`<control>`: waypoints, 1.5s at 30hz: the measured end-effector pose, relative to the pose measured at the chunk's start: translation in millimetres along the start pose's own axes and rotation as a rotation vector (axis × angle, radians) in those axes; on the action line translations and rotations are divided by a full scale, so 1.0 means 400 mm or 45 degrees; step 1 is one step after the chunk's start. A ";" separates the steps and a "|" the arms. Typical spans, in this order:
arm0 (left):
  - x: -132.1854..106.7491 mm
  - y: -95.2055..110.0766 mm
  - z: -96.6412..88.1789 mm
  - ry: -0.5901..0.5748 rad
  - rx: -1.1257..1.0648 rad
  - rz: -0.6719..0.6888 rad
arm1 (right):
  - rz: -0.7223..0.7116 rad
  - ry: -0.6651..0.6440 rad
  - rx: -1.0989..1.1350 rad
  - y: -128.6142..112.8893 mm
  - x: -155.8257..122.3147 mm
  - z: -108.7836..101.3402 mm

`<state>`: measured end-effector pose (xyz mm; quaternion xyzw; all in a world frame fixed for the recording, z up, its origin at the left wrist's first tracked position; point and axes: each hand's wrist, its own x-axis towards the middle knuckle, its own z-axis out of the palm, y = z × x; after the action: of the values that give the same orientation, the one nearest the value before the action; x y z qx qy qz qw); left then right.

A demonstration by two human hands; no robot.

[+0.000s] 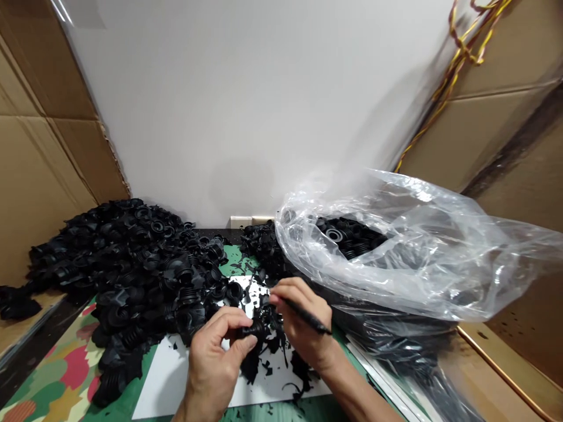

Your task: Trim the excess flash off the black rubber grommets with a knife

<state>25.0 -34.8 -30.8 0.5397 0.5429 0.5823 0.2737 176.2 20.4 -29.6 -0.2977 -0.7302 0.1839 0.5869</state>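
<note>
Clock bearings taken from the part in the left hand, 12 being away from the person.

Part [251,329]: one, black, ribbed; low in the view near the middle, above the white sheet, pinched between thumb and fingers.

Left hand [219,354]: one, bare, at 8 o'clock; thumb and fingertips closed narrowly about the part.

Right hand [303,316]: one, bare, at 3 o'clock, near the part; fingers closed round a tool.

Tool [309,317]: one, dark, slim, pen-shaped; rear end toward 4 o'clock, front end at the fingertips. Whether its tip touches the part: cannot tell.

Scraps [301,372]: many, black, thin, some curled; strewn on the sheet between and below the hands.

Sheet [165,369]: one, white, flat, beneath both hands.

Counter [246,415]: green surface, showing at the near and far edges of the sheet.

Heap [149,258]: large, black ribbed pieces with ragged flanges, at 10 o'clock, spilling toward the sheet.

Patterned sheet [73,369]: one, green, red and cream, at 9 o'clock, partly under the heap.

Bag [422,293]: one, clear plastic, mouth open, at 2 o'clock; black ringed pieces [352,237] inside.

Wire [444,102]: twisted, yellow and red, between 1 and 2 o'clock, against cardboard [497,126].

Wall [264,105]: pale, at 12 o'clock.
</note>
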 end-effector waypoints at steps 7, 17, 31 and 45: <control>0.009 -0.004 -0.002 0.098 0.074 -0.015 | 0.270 0.040 0.322 0.028 0.001 0.007; 0.016 0.007 -0.006 0.102 -0.375 -0.468 | 0.558 -0.377 0.413 -0.026 0.003 0.005; 0.020 -0.005 -0.009 0.003 -0.005 -0.121 | 0.951 -0.240 0.679 -0.031 -0.001 0.048; 0.041 0.012 -0.015 0.093 -0.317 -0.449 | 1.244 -0.202 1.132 -0.028 0.008 0.054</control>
<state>16.3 -23.2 -19.7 0.3770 0.5625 0.6070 0.4160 152.5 15.9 -25.4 -0.3094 -0.4069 0.7337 0.4476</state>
